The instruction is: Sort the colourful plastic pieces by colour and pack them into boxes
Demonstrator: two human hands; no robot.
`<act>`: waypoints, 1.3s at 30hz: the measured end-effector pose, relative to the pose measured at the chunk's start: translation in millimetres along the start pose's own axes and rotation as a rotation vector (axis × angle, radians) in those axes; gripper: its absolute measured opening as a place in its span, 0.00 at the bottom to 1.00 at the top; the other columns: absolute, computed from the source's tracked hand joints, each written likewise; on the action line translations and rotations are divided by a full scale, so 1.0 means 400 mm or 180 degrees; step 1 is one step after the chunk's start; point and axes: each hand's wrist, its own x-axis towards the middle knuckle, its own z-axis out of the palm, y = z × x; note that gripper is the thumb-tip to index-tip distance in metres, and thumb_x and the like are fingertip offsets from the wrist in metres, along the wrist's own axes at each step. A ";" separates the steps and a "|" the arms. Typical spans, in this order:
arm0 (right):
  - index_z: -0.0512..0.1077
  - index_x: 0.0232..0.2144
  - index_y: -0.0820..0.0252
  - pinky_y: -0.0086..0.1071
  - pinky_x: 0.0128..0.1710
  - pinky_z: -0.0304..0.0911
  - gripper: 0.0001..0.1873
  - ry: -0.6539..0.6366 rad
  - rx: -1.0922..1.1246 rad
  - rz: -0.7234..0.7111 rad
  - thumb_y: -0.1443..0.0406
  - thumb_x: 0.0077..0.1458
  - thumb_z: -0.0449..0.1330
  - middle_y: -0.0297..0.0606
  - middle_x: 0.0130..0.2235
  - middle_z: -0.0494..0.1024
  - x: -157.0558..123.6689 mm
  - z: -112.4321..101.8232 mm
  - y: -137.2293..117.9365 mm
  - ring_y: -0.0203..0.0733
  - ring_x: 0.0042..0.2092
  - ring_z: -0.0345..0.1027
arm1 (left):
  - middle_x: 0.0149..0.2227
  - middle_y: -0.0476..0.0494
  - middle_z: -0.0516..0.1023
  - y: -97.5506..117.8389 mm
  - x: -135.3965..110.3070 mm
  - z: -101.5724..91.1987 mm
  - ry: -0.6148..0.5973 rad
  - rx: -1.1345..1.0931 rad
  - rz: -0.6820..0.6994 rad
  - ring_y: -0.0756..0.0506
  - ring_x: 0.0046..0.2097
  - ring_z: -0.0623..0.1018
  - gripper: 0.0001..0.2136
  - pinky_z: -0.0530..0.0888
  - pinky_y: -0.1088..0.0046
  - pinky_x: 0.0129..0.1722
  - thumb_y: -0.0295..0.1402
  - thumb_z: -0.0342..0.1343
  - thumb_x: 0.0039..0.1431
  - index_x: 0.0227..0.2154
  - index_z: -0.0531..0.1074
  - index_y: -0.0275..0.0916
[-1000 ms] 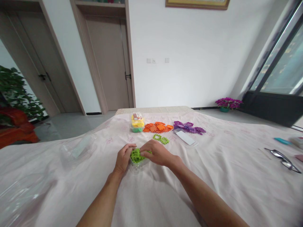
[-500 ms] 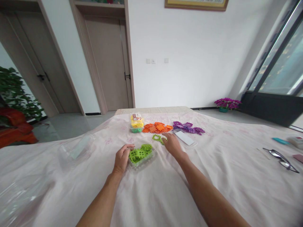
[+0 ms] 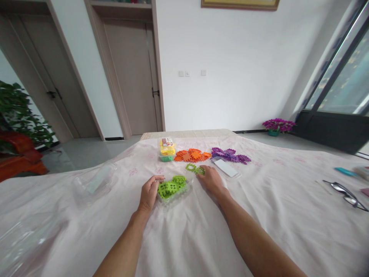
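Observation:
My left hand (image 3: 149,192) grips the left rim of a clear plastic box (image 3: 173,199), fingers closed over the edge. Inside the box lie green toy building pieces (image 3: 170,187), some with square grid holes. Just beyond the box, my right hand (image 3: 211,179) has its fingertips closed at a flat green gear piece (image 3: 199,170) on the cloth. The fingers partly hide that piece. Left of it lies a green ring-shaped gear (image 3: 190,167). A clear lid with a white label (image 3: 226,167) rests to the right of my right hand.
Orange gear pieces (image 3: 191,155) and purple ones (image 3: 230,155) lie in piles farther back. A clear box of yellow and green pieces (image 3: 167,150) stands beside the orange pile. Clear empty packaging (image 3: 96,181) sits left; glasses (image 3: 344,194) lie far right on the tablecloth.
My right hand has lowered slightly toward me, its fingertips now on the green gear piece. My left hand stays on the box. The view has shifted slightly.

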 end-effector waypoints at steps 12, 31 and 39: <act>0.76 0.44 0.54 0.40 0.50 0.64 0.18 0.0074 0.1765 -0.1412 0.58 0.50 0.67 0.38 0.45 0.80 -0.054 -0.076 -0.213 0.45 0.46 0.73 | 0.41 0.42 0.81 0.004 -0.003 0.001 -0.0073 -0.0125 -0.0050 0.43 0.42 0.79 0.15 0.73 0.69 0.43 0.36 0.50 0.56 0.41 0.77 0.37; 0.79 0.36 0.53 0.38 0.53 0.56 0.14 -0.0513 0.0898 -0.2439 0.56 0.63 0.54 0.37 0.37 0.81 -0.104 -0.092 -0.261 0.44 0.49 0.68 | 0.42 0.41 0.81 0.020 -0.004 -0.001 -0.0075 0.0005 0.0067 0.42 0.43 0.79 0.15 0.72 0.67 0.46 0.37 0.50 0.55 0.38 0.77 0.37; 0.77 0.35 0.56 0.36 0.51 0.59 0.18 -0.0185 0.1096 -0.2178 0.57 0.66 0.50 0.38 0.37 0.80 -0.096 -0.069 -0.235 0.41 0.44 0.70 | 0.41 0.40 0.81 0.010 -0.003 -0.001 -0.0084 -0.0047 -0.0019 0.42 0.42 0.79 0.15 0.73 0.67 0.45 0.38 0.50 0.56 0.40 0.77 0.36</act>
